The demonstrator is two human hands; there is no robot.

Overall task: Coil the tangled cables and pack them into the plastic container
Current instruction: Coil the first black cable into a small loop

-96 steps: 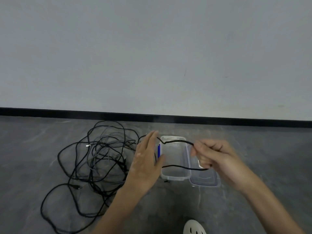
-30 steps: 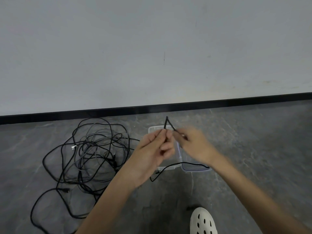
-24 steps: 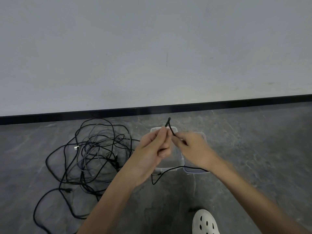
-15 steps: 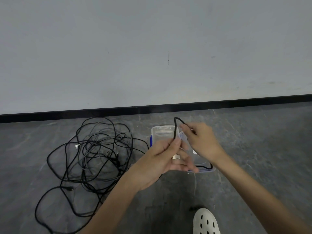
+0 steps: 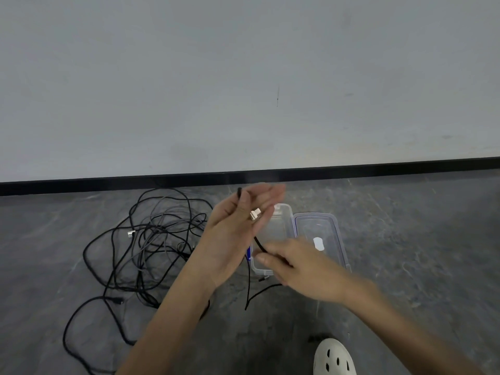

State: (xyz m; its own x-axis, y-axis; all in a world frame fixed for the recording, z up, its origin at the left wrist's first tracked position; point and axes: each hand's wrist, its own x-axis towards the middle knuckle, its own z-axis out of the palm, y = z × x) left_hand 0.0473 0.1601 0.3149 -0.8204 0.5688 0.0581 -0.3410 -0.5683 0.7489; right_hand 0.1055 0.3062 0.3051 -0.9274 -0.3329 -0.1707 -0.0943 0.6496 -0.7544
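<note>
My left hand (image 5: 232, 228) is raised in front of the clear plastic container (image 5: 281, 234), fingers stretched out, thumb pinning a short black cable (image 5: 258, 243) against the palm. The cable's bend sticks up above the thumb, and its silver plug (image 5: 255, 214) lies across the palm. My right hand (image 5: 300, 263), blurred by motion, pinches the same cable just below the left hand. A loose tail of the cable hangs down to the floor. The container's lid (image 5: 319, 239) lies open to its right. The tangled pile of black and grey cables (image 5: 151, 239) lies on the floor to the left.
Grey stone floor runs to a black skirting board (image 5: 351, 171) under a plain wall. A white perforated shoe (image 5: 334, 358) shows at the bottom right. One black cable loop (image 5: 81, 315) trails out from the pile toward the bottom left.
My right hand dropped from above the container to below my left hand, drawing the cable down. My left hand rose and spread its fingers, with the plug now across its palm.
</note>
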